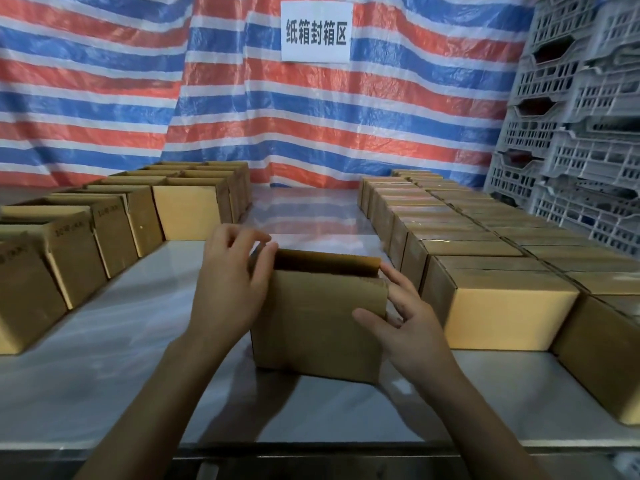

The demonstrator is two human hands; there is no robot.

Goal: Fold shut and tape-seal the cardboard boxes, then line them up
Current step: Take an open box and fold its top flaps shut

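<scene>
Head view: both hands on a half-closed box.
Between the hands, the box (322, 317) stands on the table (104, 375). The left hand (232, 282) curls its fingers over the top left edge. The right hand (412, 323) lies spread against the right side, thumb on the front face. Open boxes (114, 230) stand left of the left hand, closed boxes (502, 306) right of the right hand.

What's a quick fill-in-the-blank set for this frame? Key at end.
1. The left hand and right hand are on the centre box, whose top is ____ rather than taped shut.
2. The closed boxes are lined up on the person's ____ side.
3. The open boxes stand on the person's ____ side.
4. The stacked plastic crates are ____ in colour.
Key: open; right; left; grey.
</scene>
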